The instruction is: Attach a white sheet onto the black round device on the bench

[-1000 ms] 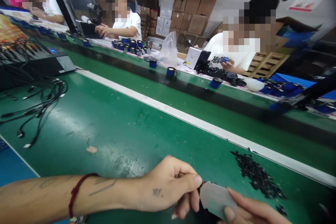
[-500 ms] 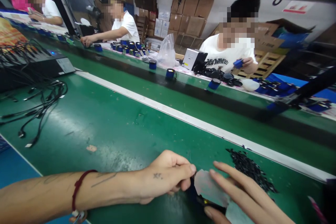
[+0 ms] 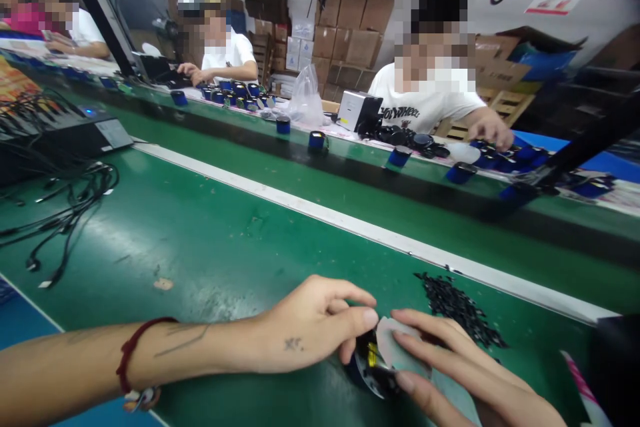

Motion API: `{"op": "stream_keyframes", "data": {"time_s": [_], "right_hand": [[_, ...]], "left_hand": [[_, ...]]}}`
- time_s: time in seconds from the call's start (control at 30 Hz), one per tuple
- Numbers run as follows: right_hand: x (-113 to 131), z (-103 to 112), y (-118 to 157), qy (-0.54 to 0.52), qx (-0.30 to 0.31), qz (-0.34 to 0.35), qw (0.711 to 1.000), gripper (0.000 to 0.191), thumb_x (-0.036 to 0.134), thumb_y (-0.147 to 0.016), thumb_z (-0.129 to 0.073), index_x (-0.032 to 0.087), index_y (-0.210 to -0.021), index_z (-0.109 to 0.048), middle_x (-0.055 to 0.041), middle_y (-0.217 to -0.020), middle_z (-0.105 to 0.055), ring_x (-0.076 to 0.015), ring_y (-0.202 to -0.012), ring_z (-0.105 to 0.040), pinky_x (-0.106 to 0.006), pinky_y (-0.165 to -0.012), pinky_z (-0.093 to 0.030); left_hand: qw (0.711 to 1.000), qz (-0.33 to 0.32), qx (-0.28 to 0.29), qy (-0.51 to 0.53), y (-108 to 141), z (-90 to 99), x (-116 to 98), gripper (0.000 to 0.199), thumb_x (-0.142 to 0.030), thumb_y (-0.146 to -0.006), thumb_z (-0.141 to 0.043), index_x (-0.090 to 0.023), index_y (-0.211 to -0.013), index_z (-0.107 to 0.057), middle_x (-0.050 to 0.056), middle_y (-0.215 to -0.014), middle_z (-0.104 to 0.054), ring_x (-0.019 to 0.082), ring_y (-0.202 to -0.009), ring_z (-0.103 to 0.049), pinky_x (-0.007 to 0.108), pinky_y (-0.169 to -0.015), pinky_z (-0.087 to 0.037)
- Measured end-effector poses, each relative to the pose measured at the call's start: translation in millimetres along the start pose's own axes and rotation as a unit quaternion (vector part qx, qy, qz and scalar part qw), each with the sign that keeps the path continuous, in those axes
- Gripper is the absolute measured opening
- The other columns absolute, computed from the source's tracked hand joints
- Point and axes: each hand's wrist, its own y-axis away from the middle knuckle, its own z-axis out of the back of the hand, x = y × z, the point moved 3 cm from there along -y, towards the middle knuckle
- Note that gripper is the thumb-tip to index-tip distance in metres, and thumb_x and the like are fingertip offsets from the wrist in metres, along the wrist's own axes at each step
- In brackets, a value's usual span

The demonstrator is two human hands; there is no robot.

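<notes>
Between my hands, low in the head view, is a round blue-and-black housing [image 3: 361,377] with a yellow part showing inside. My left hand [image 3: 325,327] pinches its upper edge between thumb and fingers. A pale, greyish flat piece [image 3: 389,340] stands tilted against the housing. My right hand [image 3: 450,360] has its fingers over this piece and its thumb at the housing's dark rim. More pale sheet [image 3: 457,390] shows beneath the right hand; whether it is the same piece I cannot tell. Beyond the right hand lies a pile of small black pieces [image 3: 460,307].
Black cables [image 3: 75,207] lie at the left by a dark box [image 3: 95,133]. A white strip [image 3: 280,203] crosses the green table. Beyond it, blue round housings [image 3: 399,156] sit on a conveyor belt. Co-workers [image 3: 415,100] sit across, one reaching among blue parts.
My left fingers have shifted on the housing, which has tilted to show more of its inside. A co-worker's hand has moved down to the blue parts, and another blue housing stands on the belt.
</notes>
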Motion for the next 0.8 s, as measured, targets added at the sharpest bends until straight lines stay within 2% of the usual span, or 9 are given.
{"op": "stream_keyframes", "data": {"time_s": [0.07, 0.17, 0.27, 0.4, 0.57, 0.63, 0.7, 0.8], "right_hand": [[-5, 0, -2, -0.046, 0.004, -0.06, 0.997, 0.022, 0.032, -0.08, -0.072, 0.033, -0.102, -0.073, 0.0003, -0.11, -0.069, -0.0184, -0.102, -0.066, -0.017, -0.085, -0.054], [-12, 2, -5, -0.127, 0.001, -0.146, 0.981, 0.02, 0.037, -0.075, -0.075, 0.026, -0.092, -0.077, -0.0049, -0.105, -0.071, -0.0233, -0.099, -0.067, -0.019, -0.079, -0.057], [-16, 2, -4, -0.178, 0.006, -0.2, 0.963, 0.024, 0.039, -0.074, -0.076, 0.023, -0.091, -0.077, -0.0078, -0.107, -0.07, -0.0261, -0.101, -0.066, -0.021, -0.08, -0.057], [-24, 1, 1, -0.224, 0.03, -0.25, 0.942, 0.025, 0.036, -0.076, -0.075, 0.022, -0.097, -0.076, -0.0092, -0.112, -0.068, -0.0275, -0.109, -0.062, -0.021, -0.082, -0.056], [-31, 0, 6, -0.272, 0.075, -0.24, 0.929, 0.021, 0.032, -0.08, -0.073, 0.026, -0.101, -0.074, -0.0081, -0.119, -0.065, -0.0255, -0.116, -0.057, -0.02, -0.086, -0.054], [-30, 1, 6, -0.276, 0.091, -0.233, 0.928, 0.021, 0.029, -0.082, -0.072, 0.028, -0.103, -0.073, -0.0067, -0.122, -0.063, -0.0237, -0.119, -0.053, -0.018, -0.089, -0.051], [-26, 2, 3, -0.27, 0.097, -0.214, 0.934, 0.021, 0.026, -0.082, -0.072, 0.03, -0.103, -0.073, -0.0055, -0.122, -0.063, -0.0231, -0.117, -0.055, -0.017, -0.088, -0.051], [-21, 6, -1, -0.233, 0.074, -0.145, 0.959, 0.023, 0.021, -0.076, -0.075, 0.032, -0.096, -0.074, -0.0016, -0.113, -0.068, -0.0206, -0.107, -0.063, -0.012, -0.079, -0.054]], "left_hand": [[0.998, -0.041, -0.013, -0.037, -1, 9.0, 1, 0.036, -0.036, -0.086, -0.064, -0.015, -0.115, -0.063, -0.003, -0.07, -0.058, 0.008, -0.059, -0.047, 0.022, -0.058, -0.038], [0.994, -0.084, -0.01, -0.075, -5, 18.2, 4, 0.025, -0.027, -0.074, -0.076, -0.017, -0.097, -0.073, 0.0, -0.086, -0.056, 0.007, -0.063, -0.044, 0.022, -0.058, -0.036], [0.991, -0.113, 0.014, -0.075, -14, 17.5, 4, 0.014, -0.02, -0.074, -0.075, -0.019, -0.088, -0.076, 0.001, -0.092, -0.057, 0.01, -0.075, -0.052, 0.024, -0.07, -0.042], [0.988, -0.137, 0.043, -0.06, -28, 11.8, 2, 0.01, -0.021, -0.075, -0.075, -0.021, -0.084, -0.077, 0.002, -0.093, -0.059, 0.014, -0.086, -0.058, 0.026, -0.082, -0.045], [0.987, -0.119, 0.085, -0.062, -41, 9.3, 1, 0.007, -0.025, -0.073, -0.077, -0.02, -0.078, -0.076, 0.001, -0.096, -0.059, 0.013, -0.088, -0.056, 0.025, -0.085, -0.043], [0.988, -0.092, 0.104, -0.068, -49, 9.3, 1, 0.014, -0.023, -0.068, -0.08, -0.019, -0.079, -0.074, 0.0, -0.092, -0.059, 0.011, -0.08, -0.054, 0.022, -0.074, -0.043], [0.988, -0.048, 0.135, -0.065, -57, 8.8, 2, 0.03, -0.02, -0.06, -0.084, -0.019, -0.088, -0.072, -0.002, -0.09, -0.06, 0.008, -0.065, -0.05, 0.02, -0.057, -0.04], [0.979, 0.027, 0.2, -0.033, -68, 6.5, 4, 0.052, -0.017, -0.056, -0.083, -0.02, -0.105, -0.066, -0.001, -0.102, -0.063, 0.006, -0.051, -0.052, 0.02, -0.043, -0.04]]}}
